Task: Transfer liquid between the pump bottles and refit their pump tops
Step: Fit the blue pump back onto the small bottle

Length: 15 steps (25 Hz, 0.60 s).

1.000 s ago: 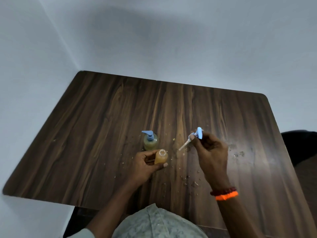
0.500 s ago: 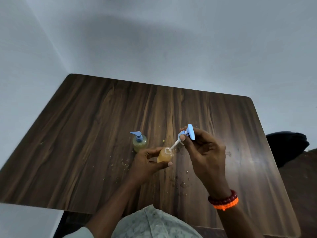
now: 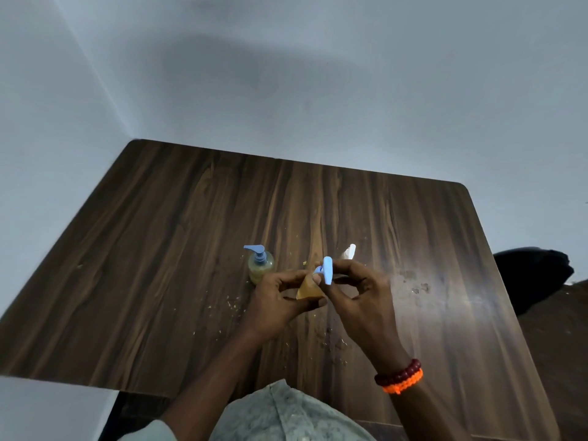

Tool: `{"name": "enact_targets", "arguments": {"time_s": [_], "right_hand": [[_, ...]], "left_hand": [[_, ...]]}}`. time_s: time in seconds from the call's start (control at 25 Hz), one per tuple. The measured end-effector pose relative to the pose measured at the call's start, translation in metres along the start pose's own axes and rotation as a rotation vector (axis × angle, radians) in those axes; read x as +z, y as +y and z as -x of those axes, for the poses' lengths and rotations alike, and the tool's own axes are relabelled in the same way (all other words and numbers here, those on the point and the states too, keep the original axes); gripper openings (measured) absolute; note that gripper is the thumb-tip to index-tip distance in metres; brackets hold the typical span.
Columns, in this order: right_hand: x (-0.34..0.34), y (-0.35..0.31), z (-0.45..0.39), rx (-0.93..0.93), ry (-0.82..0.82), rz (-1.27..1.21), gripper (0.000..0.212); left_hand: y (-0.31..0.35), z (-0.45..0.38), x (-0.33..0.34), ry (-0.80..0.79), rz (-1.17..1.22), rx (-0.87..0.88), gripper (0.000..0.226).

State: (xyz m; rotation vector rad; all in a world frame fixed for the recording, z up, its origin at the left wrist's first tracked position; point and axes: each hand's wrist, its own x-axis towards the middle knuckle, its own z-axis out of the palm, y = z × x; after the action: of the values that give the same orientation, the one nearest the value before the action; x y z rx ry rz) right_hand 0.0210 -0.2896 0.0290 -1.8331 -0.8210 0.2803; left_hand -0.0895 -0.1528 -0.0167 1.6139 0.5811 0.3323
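Two hands meet over the dark wood-grain counter (image 3: 178,237): the left hand (image 3: 280,300) grips the small amber plastic bottle (image 3: 308,289) to steady it, while the right hand (image 3: 356,294) pinches the light-blue pump top (image 3: 326,270) at its neck, apparently for screwing on.

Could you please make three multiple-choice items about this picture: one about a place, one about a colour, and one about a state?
1. Where does the bottle with yellow-green liquid stand?
A. on the table, left of the hands
B. on the floor
C. in the right hand

2. What colour is the pump top that the right hand pinches?
A. red
B. light blue
C. black

3. What is the left hand doing?
A. lying flat on the table
B. hanging off the table edge
C. holding the orange bottle

Answers: 1 A, it stands on the table beside the left hand; 2 B, the top is plainly light blue; 3 C, its fingers curl round the bottle.
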Motion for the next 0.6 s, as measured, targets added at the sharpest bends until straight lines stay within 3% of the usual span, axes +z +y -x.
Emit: {"name": "enact_targets", "arguments": {"time_s": [0.24, 0.32, 0.48, 0.6], "right_hand": [[0.001, -0.004, -0.001, -0.013, 0.043, 0.075, 0.024], [0.004, -0.007, -0.001, -0.028, 0.059, 0.083, 0.03], [-0.003, -0.008, -0.001, 0.029, -0.032, 0.029, 0.064], [-0.014, -0.006, -0.005, 0.06, -0.124, -0.062, 0.057]], "left_hand": [[-0.001, 0.001, 0.0, -0.009, -0.033, 0.019, 0.048], [0.001, 0.002, 0.001, -0.018, -0.046, 0.005, 0.044], [-0.001, 0.0, -0.001, -0.028, -0.034, -0.007, 0.038], [0.001, 0.001, -0.003, -0.013, -0.028, -0.005, 0.049]]}}
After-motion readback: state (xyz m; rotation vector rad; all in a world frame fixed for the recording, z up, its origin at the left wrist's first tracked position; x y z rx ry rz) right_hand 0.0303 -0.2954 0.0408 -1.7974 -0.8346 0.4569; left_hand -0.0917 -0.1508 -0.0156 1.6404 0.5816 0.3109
